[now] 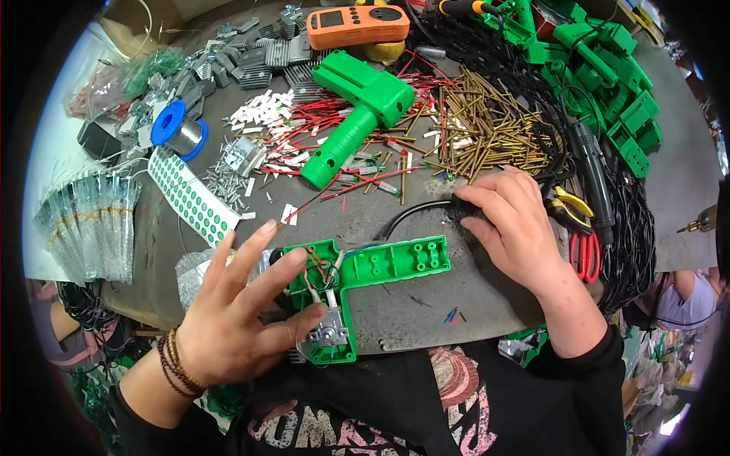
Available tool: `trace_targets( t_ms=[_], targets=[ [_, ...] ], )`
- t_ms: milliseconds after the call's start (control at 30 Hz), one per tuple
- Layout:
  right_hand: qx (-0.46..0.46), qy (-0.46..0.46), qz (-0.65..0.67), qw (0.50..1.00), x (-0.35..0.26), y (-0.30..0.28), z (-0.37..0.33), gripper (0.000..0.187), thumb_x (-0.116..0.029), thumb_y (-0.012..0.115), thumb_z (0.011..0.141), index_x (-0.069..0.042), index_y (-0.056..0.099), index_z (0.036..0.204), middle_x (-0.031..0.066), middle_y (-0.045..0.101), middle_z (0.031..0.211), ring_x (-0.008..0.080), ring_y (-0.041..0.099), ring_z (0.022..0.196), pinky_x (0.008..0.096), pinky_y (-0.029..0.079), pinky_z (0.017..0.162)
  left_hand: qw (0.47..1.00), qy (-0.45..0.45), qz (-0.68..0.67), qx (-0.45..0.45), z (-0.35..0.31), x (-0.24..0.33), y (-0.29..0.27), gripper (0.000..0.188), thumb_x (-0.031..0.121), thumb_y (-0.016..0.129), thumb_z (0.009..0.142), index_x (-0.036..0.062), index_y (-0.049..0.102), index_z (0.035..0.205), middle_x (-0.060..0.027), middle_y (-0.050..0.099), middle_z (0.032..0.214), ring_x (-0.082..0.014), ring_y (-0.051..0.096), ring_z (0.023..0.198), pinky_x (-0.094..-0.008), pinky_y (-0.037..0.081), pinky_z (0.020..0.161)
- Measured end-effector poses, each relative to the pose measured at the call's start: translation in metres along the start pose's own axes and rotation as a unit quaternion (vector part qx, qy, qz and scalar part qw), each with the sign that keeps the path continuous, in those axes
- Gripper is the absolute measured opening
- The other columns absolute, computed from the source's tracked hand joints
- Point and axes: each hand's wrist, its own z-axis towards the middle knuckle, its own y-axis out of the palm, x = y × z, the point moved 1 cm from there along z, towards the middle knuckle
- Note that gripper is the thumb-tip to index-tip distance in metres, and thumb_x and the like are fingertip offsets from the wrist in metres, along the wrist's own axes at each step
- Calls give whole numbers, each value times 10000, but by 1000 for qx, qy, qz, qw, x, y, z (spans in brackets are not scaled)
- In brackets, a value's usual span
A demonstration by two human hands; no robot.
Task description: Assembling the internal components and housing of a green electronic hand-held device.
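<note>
An open green plastic housing half point(395, 261), shaped like a pistol grip, lies in front of me with red, white and blue wires inside its head. A silvery metal part point(328, 331) sits in its lower end. My left hand point(236, 311) spreads over the housing's left side, its thumb touching the housing near the metal part. At the right, my right hand point(513, 224) has fingers curled round a black cable point(417, 209), which curves down toward the housing's handle. Beyond lies a closed green pistol-shaped housing point(346, 137).
Behind lie brass rods point(498, 125), red wires and metal heat sinks point(270, 55). An orange meter point(357, 27) stands at the back. On the left are a solder spool point(179, 131) and a sticker sheet point(194, 199); on the right, yellow-handled pliers point(570, 209) and green housings point(616, 72).
</note>
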Motion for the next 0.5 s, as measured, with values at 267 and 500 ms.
trace_targets(
  t_ms=[267,500],
  targets=[
    [8,-27,164,986,-10,-13,1,342,-53,824,698,-60,701,1017,95,656,921,292,655,822,385,531,681,990,-99,-99,27,5,18,6,553,598,761,756,99,720,992,-177,462,1502,-470,386,1396,-700,258,1101],
    [33,-39,157,986,-23,-5,-8,388,-48,854,660,-75,713,1021,58,651,896,244,659,764,348,526,650,984,-119,-107,77,2,20,23,581,632,618,874,55,662,825,-198,562,1402,-447,436,1361,-668,180,1134]
  ],
)
